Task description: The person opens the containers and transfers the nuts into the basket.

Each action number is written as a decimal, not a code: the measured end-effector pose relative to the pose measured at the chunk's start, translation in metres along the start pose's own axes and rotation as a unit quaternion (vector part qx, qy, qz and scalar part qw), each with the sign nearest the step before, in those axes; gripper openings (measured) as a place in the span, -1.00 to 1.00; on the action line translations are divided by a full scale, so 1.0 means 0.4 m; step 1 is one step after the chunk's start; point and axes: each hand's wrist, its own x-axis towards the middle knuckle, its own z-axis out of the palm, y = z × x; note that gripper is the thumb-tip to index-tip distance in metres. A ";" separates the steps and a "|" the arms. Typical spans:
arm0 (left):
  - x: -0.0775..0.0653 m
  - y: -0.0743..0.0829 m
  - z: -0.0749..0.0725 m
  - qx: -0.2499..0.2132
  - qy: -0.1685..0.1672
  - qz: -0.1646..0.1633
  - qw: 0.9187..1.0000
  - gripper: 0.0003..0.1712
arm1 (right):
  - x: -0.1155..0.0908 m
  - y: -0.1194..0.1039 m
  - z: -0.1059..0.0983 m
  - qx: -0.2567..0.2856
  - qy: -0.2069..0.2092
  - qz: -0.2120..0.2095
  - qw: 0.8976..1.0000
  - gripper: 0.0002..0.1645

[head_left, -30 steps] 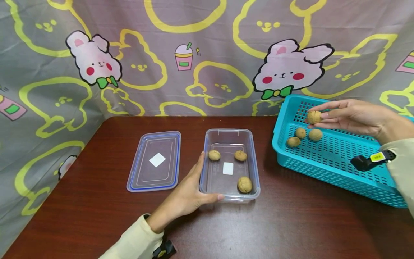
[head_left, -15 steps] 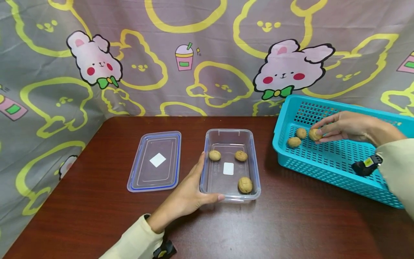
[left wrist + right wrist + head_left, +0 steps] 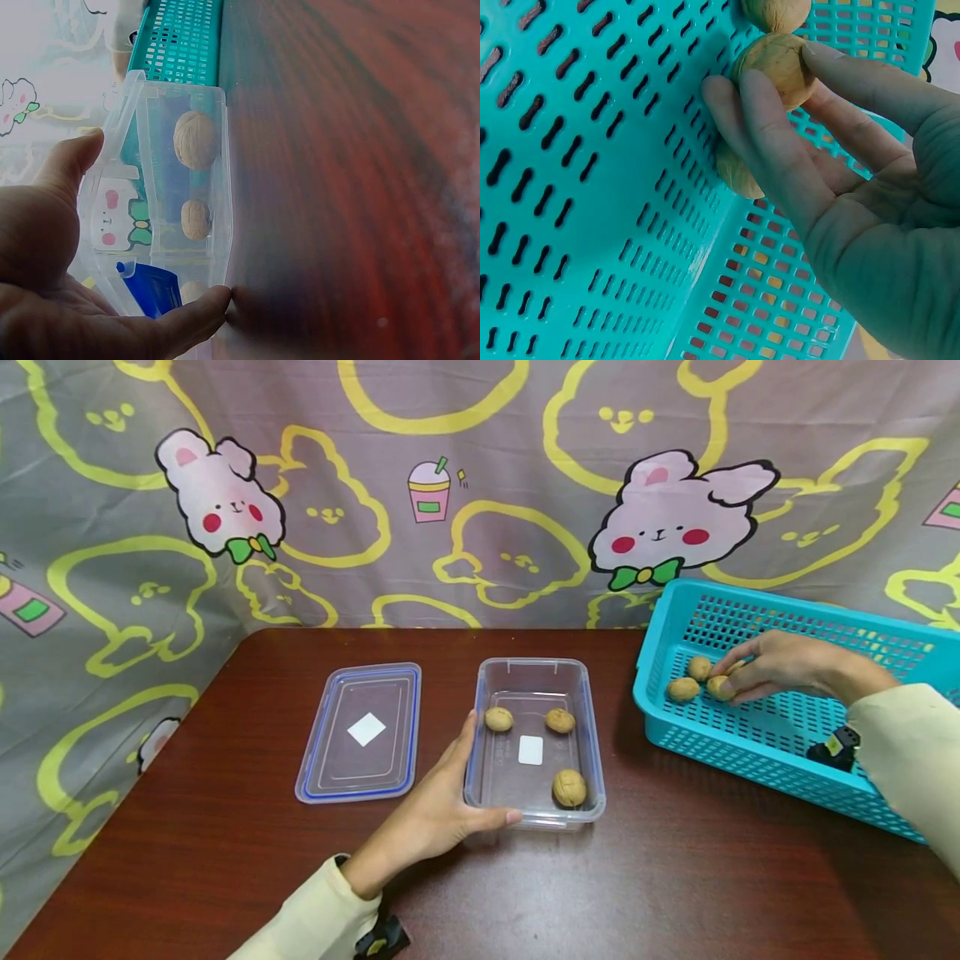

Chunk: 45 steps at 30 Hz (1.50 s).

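Held walnut: it is at the basket's floor, pinched between thumb and fingers of the right hand [image 3: 783, 664]; this walnut [image 3: 722, 687] is not released.
Other walnuts in basket: three other walnuts [image 3: 683, 689] lie close around the grip; one is partly hidden behind the fingers.
Blue basket: the basket [image 3: 750, 768] surrounds the grip, its wide bare floor lying to the right.
Clear box: to the left of the grip, outside the basket, stands the open box [image 3: 540, 817] with three walnuts [image 3: 569, 788] well apart inside.
Left hand: the left hand [image 3: 435, 814] rests spread around the box's near left corner, fingers along one side, thumb along the near one; it pinches no walnut.
Lid: farthest left from the grip, the lid [image 3: 358, 732] lies flat on the table, not fitted.
Walnut count: four are in the basket, counting the held one, and three in the box; the sorting seems about half way, but its direction is not certain.
Change from one second ago: the right hand is lower, among the walnuts instead of above them; box, lid and left hand keep their places.
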 end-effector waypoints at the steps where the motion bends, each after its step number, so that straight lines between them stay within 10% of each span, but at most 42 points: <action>1: 0.000 0.000 0.000 -0.001 0.000 0.001 1.000 0.57 | 0.001 -0.001 0.001 -0.001 0.000 0.000 1.000 -0.37; 27: 0.000 0.000 0.000 -0.010 0.000 0.002 1.000 0.56 | -0.032 -0.030 -0.017 -0.052 0.037 0.004 0.998 -0.35; 45: 0.000 0.000 0.000 -0.005 -0.002 0.000 1.000 0.56 | -0.145 -0.169 -0.007 -0.116 0.083 -0.076 0.987 -0.34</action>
